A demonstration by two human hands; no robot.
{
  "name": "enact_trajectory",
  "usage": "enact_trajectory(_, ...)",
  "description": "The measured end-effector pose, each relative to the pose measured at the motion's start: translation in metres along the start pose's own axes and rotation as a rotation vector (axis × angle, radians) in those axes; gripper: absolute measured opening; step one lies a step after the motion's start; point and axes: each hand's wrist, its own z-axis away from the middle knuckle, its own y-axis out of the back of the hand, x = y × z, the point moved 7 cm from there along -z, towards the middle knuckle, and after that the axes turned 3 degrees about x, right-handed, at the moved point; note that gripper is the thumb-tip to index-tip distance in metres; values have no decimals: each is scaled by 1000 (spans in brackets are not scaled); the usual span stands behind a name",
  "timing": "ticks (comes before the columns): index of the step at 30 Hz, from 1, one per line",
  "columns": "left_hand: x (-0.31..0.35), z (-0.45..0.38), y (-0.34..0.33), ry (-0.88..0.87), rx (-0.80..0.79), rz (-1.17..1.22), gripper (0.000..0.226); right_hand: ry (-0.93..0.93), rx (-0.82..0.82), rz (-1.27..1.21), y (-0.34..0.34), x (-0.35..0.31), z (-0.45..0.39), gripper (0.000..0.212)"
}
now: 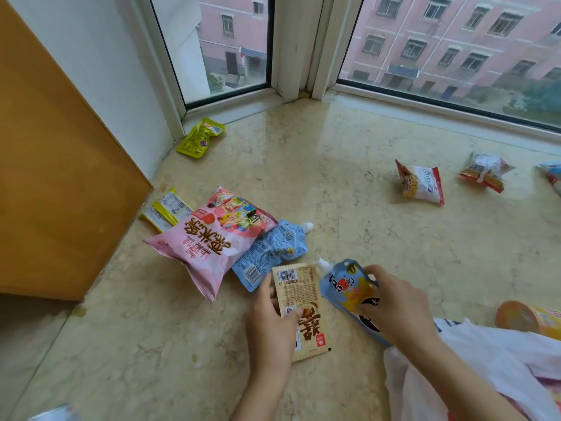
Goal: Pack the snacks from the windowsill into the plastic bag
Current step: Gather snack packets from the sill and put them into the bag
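My left hand (270, 320) grips a flat beige snack packet (300, 293) by its left edge, low over the marble windowsill (349, 165). My right hand (397, 305) holds a blue spouted pouch with orange print (343, 284), just right of the beige packet. A white plastic bag (485, 360) lies crumpled at the lower right, under my right forearm. A pink puffed bag (209, 241) and a pale blue spouted pouch (273, 250) lie just beyond my hands.
A yellow-green packet (198, 136) rests in the far left corner by the window frame. A yellow and white packet (167, 211) lies by the wooden panel (60, 177). Two red and white packets (422, 183) (485, 171) sit at the right. An orange cup (528, 319) lies near the bag.
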Motion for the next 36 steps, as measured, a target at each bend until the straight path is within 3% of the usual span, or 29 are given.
enact_trajectory(4,6,2,3,4,-49,40,41,14,-23,-57,1,-2,0,41)
enact_trajectory(11,18,3,7,58,-160,208,44,23,-53,-142,11,-5,5,29)
enact_trajectory(21,66,1,47,-17,-87,476,43,-73,24,-804,58,-16,10,31)
enact_trajectory(26,91,17,47,-28,-98,522,47,-69,96,-991,108,-15,21,33)
enact_trajectory(36,165,90,-1,-141,-196,576,44,-49,251,-1160,190,76,78,33)
